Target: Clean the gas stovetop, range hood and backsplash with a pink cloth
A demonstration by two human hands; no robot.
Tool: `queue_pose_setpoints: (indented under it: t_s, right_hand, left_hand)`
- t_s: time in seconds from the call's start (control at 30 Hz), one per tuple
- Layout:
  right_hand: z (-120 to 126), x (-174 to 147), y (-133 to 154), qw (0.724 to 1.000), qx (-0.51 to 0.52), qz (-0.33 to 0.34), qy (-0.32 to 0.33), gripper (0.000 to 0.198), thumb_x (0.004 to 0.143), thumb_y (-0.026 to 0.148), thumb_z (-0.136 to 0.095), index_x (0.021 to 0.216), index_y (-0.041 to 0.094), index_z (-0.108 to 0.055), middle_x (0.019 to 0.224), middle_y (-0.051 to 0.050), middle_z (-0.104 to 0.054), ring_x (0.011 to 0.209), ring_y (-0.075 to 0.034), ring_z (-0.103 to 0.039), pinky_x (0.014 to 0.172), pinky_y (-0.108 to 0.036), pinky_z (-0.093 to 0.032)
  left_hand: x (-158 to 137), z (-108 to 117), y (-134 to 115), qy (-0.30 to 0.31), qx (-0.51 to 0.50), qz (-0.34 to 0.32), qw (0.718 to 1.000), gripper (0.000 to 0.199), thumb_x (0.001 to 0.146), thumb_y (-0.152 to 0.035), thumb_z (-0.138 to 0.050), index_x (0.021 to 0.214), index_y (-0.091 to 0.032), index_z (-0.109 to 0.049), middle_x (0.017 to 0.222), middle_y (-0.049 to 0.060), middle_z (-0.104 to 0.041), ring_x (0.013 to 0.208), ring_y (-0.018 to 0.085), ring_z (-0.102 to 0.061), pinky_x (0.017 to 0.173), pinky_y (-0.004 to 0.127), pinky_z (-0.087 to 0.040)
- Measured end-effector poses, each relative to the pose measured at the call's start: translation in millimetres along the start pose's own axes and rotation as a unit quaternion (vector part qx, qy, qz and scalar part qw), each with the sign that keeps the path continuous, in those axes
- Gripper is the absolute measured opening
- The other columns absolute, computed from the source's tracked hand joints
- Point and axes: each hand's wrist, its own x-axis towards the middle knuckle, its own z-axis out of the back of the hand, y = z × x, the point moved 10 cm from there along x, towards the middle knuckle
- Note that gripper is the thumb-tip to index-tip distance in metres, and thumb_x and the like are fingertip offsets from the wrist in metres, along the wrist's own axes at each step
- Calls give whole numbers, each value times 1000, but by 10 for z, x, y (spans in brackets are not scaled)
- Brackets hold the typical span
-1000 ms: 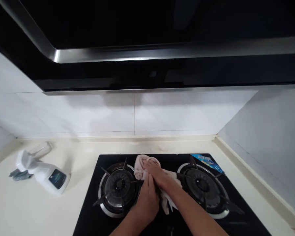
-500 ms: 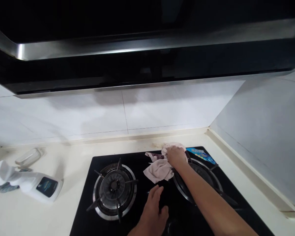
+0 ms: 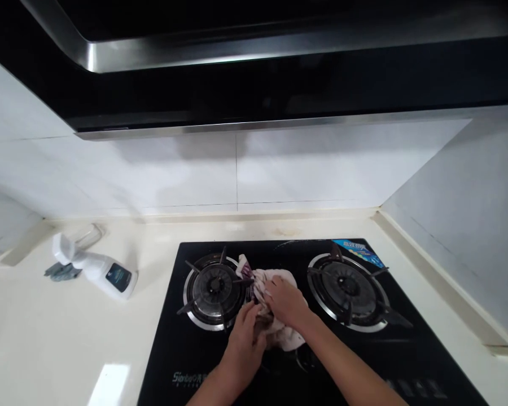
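A crumpled pale pink cloth [image 3: 290,340] with dark printed patches lies on the black glass of the gas stove [image 3: 169,332], between the two burners. My right hand [image 3: 285,301] is closed over the cloth's upper part, fingers bunched into the fabric. At its left edge my left hand [image 3: 244,337] has its fingers curled against the cloth, thumb toward the fabric. A twisted corner of the cloth reaches up beside the left burner [image 3: 215,286] and its pan support. To the right of my hands stands the right burner [image 3: 347,286].
A white spray bottle [image 3: 99,270] lies on the pale countertop [image 3: 59,338] at left, near a grey-blue rag [image 3: 62,273]. Overhead, a black range hood [image 3: 237,96] spans the view. A tiled wall [image 3: 186,175] rises behind the stove, and another wall [image 3: 469,225] bounds the right side.
My right hand has brought the cloth from the right burner's back left side toward the stove's middle. My left hand has come to the cloth. The view has shifted, showing more counter at left.
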Motion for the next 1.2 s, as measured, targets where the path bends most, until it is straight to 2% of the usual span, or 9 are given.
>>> queue_pose_setpoints:
  t_s: [0.13, 0.27, 0.37, 0.53, 0.67, 0.77, 0.9, 1.03, 1.2]
  right_hand:
    - [-72, -411, -111, 997, 70, -26, 11, 27, 95, 32, -43, 106, 18, -63, 116, -13, -59, 106, -27, -54, 88, -37, -43]
    - [-42, -596, 63, 982, 178, 47, 45, 22, 88, 25, -47, 103, 18, -61, 111, -9, -58, 105, -21, -54, 91, -32, -43]
    - [-44, -627, 224, 973, 187, 99, 89, 21, 84, 20, -46, 95, 18, -64, 106, -7, -61, 104, -20, -54, 94, -35, -41]
    - [-96, -522, 477, 976, 152, 120, 101, 32, 93, 18, -33, 87, 21, -65, 99, -4, -66, 102, -21, -56, 90, -41, -39]
    - [-155, -531, 848, 974, 127, 164, 88, 29, 93, 18, -37, 84, 20, -64, 94, -4, -67, 99, -21, -56, 95, -42, -37]
    - [-166, -646, 1093, 974, 112, 180, 86, 25, 89, 15, -42, 86, 18, -66, 96, -6, -66, 101, -22, -54, 98, -42, -36]
    - [-142, -866, 1381, 966, 133, 197, 103, 22, 84, 29, -58, 99, 17, -68, 109, -7, -64, 109, -24, -51, 102, -42, -35]
    - [-226, -1025, 1615, 955, 127, 230, 138, 51, 72, 53, -74, 109, 18, -66, 117, -8, -61, 112, -28, -49, 102, -44, -36]
    - [-244, -847, 1437, 973, 58, 192, 117, 47, 73, 49, -75, 108, 20, -65, 116, -10, -62, 110, -30, -51, 94, -45, -39]
  left_hand:
    - [-81, -117, -115, 18, 74, -34, 997, 67, 80, -3, -48, 145, -19, -41, 150, 18, -44, 142, 29, -41, 115, 56, -39]
    - [-52, -273, -321, 65, 161, -78, 982, 85, 72, -4, -54, 152, -19, -30, 159, 18, -32, 148, 36, -27, 115, 67, -28]
    - [-71, -308, -275, 115, 185, -47, 975, 91, 70, -17, -67, 153, -15, -29, 158, 21, -34, 144, 43, -32, 114, 67, -31]
    - [-282, -121, -30, 94, 188, 49, 976, 79, 78, -25, -67, 150, -17, -35, 150, 22, -45, 127, 38, -56, 100, 53, -52]
    - [-552, -31, 165, 116, 235, 140, 955, 72, 82, -24, -64, 148, -14, -38, 150, 25, -45, 118, 39, -63, 92, 50, -56]
    - [-699, 83, 196, 122, 255, 172, 944, 62, 85, -26, -62, 144, -17, -45, 143, 21, -54, 109, 33, -69, 88, 42, -58]
    - [-894, 305, 257, 103, 242, 177, 948, 61, 79, -26, -66, 138, -20, -51, 135, 15, -61, 105, 31, -70, 85, 40, -59]
    - [-1208, 520, 414, 83, 190, 147, 967, 64, 71, -9, -59, 133, -27, -57, 133, 8, -64, 113, 26, -68, 96, 37, -56]
    - [-1538, 775, 462, -2, 89, 70, 994, 41, 85, -16, -52, 121, -30, -65, 127, 5, -68, 118, 19, -65, 101, 31, -54]
